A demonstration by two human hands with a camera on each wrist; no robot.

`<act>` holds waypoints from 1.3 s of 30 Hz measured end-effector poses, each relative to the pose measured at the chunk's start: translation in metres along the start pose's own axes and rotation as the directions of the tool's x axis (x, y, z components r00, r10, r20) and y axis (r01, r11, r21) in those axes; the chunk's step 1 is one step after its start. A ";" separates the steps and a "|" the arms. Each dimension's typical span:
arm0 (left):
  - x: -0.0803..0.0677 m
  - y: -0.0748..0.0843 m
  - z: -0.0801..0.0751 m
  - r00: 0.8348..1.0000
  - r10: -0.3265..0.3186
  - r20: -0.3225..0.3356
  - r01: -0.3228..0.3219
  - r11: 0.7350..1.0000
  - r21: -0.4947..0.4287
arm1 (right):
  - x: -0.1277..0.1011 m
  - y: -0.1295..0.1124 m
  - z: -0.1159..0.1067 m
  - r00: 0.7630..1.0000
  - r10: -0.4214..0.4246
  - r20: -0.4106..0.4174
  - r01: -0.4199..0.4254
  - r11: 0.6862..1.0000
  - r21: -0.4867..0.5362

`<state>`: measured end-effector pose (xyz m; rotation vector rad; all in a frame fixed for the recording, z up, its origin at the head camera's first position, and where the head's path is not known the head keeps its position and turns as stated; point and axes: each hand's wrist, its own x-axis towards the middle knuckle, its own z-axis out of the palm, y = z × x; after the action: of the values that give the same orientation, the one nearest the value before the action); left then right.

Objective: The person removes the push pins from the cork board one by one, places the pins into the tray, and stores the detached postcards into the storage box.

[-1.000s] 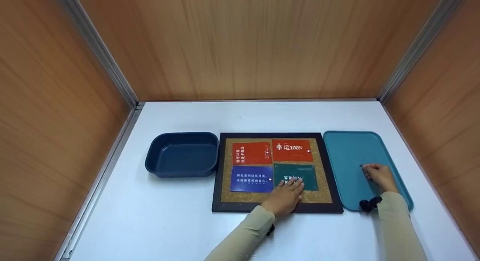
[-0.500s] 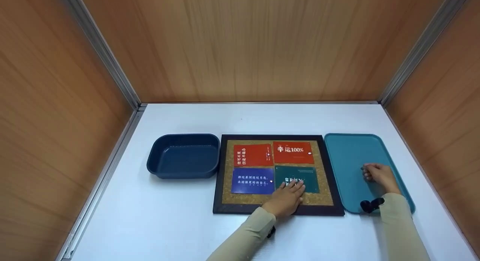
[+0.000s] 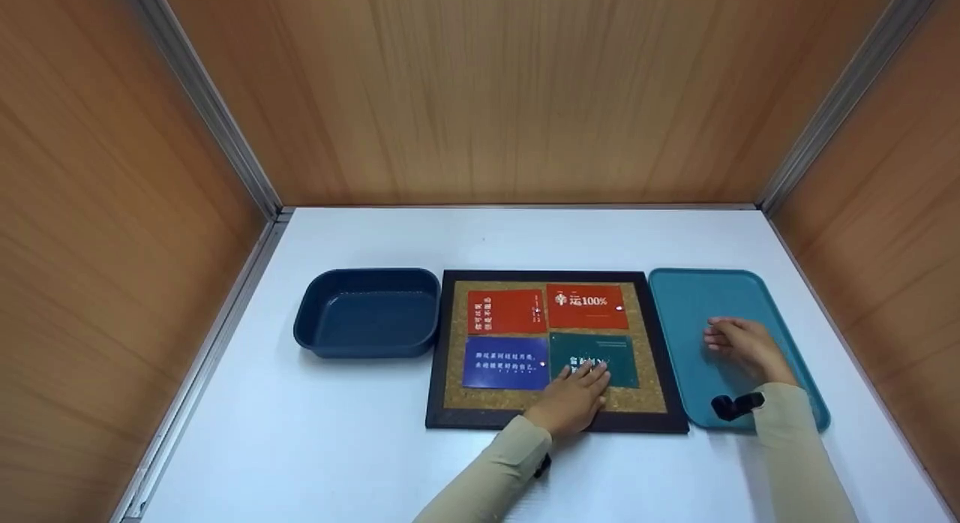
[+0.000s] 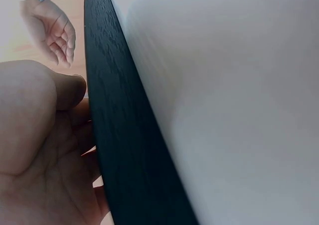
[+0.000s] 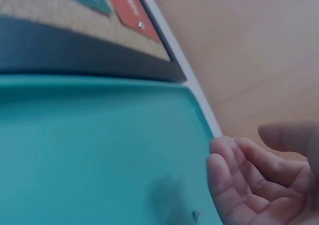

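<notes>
Since the earlier frames, the right hand (image 3: 739, 345) has shifted up and toward the cork board (image 3: 556, 348), its fingers uncurling above the teal tray (image 3: 694, 298); the left hand (image 3: 574, 392) has stayed in place. Right grip state: loose, fingers relaxed and slightly bent, holding nothing (the right wrist view shows the fingers (image 5: 239, 177) hovering over the tray floor). A small pin (image 5: 195, 216) lies on the tray just below those fingers, apart from them.

Left grip state: flat, fingers extended and pressing on the green card (image 3: 594, 358) at the board's near-right quadrant. The fingertips cover the card's lower left part; the palm rests over the board's near frame edge (image 4: 124, 135).

Three further cards are pinned to the board: a blue card (image 3: 505, 362) just left of the green one, and two red cards (image 3: 547, 308) behind them. A dark blue bin (image 3: 367, 311) stands left of the board, touching or nearly touching its frame. All items sit on the white counter (image 3: 337, 433).
</notes>
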<state>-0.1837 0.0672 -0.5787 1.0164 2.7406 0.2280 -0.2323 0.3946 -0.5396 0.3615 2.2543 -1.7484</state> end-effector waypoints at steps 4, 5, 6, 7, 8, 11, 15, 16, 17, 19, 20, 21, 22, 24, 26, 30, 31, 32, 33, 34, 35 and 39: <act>0.000 0.000 0.000 1.000 0.000 0.001 0.000 1.000 -0.008 | -0.001 -0.004 0.006 0.998 0.005 0.056 -0.008 0.999 0.042; 0.000 0.000 0.001 1.000 -0.001 0.002 0.001 1.000 -0.007 | -0.001 -0.005 0.007 0.998 0.005 0.070 -0.008 0.999 0.045; 0.000 0.000 0.001 1.000 -0.001 0.001 0.001 1.000 -0.006 | -0.001 -0.006 0.009 0.997 0.002 0.080 -0.006 0.999 0.043; 0.000 0.000 0.001 1.000 -0.001 0.002 0.001 1.000 -0.005 | -0.001 -0.007 0.011 0.996 0.000 0.089 -0.004 0.999 0.042; 0.000 0.000 0.001 1.000 -0.002 0.003 0.002 1.000 0.000 | -0.001 -0.008 0.013 0.996 -0.003 0.093 -0.002 0.999 0.044; 0.001 0.000 0.001 1.000 -0.006 0.002 0.006 1.000 0.010 | -0.001 -0.011 0.018 0.995 -0.012 0.104 0.008 0.999 0.039; 0.002 0.000 0.002 1.000 -0.009 0.005 0.009 1.000 0.021 | 0.001 -0.013 0.026 0.995 -0.006 0.103 0.002 0.999 0.037; 0.002 0.000 0.002 1.000 -0.009 0.005 0.009 1.000 0.020 | 0.001 -0.014 0.028 0.994 -0.007 0.110 0.004 0.999 0.034; 0.002 -0.001 0.003 1.000 -0.008 0.006 0.008 1.000 0.019 | 0.002 -0.014 0.030 0.994 -0.005 0.111 0.002 0.999 0.032; 0.002 -0.001 0.003 1.000 -0.006 0.004 0.006 1.000 0.017 | 0.002 -0.014 0.034 0.993 -0.005 0.120 0.002 1.000 0.028; 0.002 -0.001 0.003 1.000 -0.005 0.001 0.005 1.000 0.017 | 0.002 -0.014 0.035 0.992 -0.007 0.129 0.004 1.000 0.025; 0.002 -0.001 0.004 1.000 -0.004 0.001 0.004 1.000 0.015 | 0.002 -0.014 0.037 0.991 -0.008 0.135 0.004 1.000 0.028; 0.002 -0.001 0.004 1.000 -0.004 0.001 0.004 1.000 0.012 | 0.003 -0.014 0.038 0.989 -0.010 0.144 0.006 1.000 0.027; 0.002 -0.001 0.004 1.000 -0.003 -0.001 0.003 1.000 0.010 | 0.003 -0.014 0.041 0.988 -0.008 0.154 0.003 1.000 0.031; 0.002 -0.001 0.005 1.000 -0.001 -0.005 0.001 1.000 0.013 | 0.004 -0.014 0.044 0.987 -0.003 0.162 -0.004 0.999 0.039; 0.002 -0.001 0.005 1.000 0.005 -0.012 -0.005 1.000 0.028 | 0.005 -0.014 0.050 0.985 0.008 0.174 -0.016 0.999 0.046; 0.002 -0.001 0.005 1.000 0.006 -0.013 -0.006 0.999 0.031 | 0.006 -0.014 0.052 0.984 0.009 0.176 -0.018 0.999 0.048; 0.002 -0.001 0.006 1.000 0.006 -0.013 -0.006 0.999 0.032 | 0.007 -0.013 0.054 0.984 0.012 0.179 -0.021 0.999 0.049; 0.002 -0.001 0.006 1.000 0.007 -0.012 -0.006 0.999 0.032 | 0.007 -0.012 0.055 0.983 0.012 0.184 -0.022 0.999 0.049; 0.003 -0.001 0.006 1.000 0.006 -0.011 -0.006 0.999 0.031 | 0.008 -0.012 0.056 0.982 0.013 0.189 -0.022 0.999 0.048; 0.003 -0.001 0.006 1.000 0.005 -0.010 -0.005 1.000 0.030 | 0.009 -0.011 0.058 0.981 0.014 0.194 -0.024 0.999 0.048; 0.003 -0.001 0.005 1.000 0.004 -0.004 -0.004 1.000 0.023 | 0.011 -0.009 0.062 0.977 0.017 0.211 -0.030 0.998 0.060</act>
<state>-0.1852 0.0684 -0.5839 1.0285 2.7510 0.2001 -0.2424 0.3325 -0.5502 0.2028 2.0437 -1.7585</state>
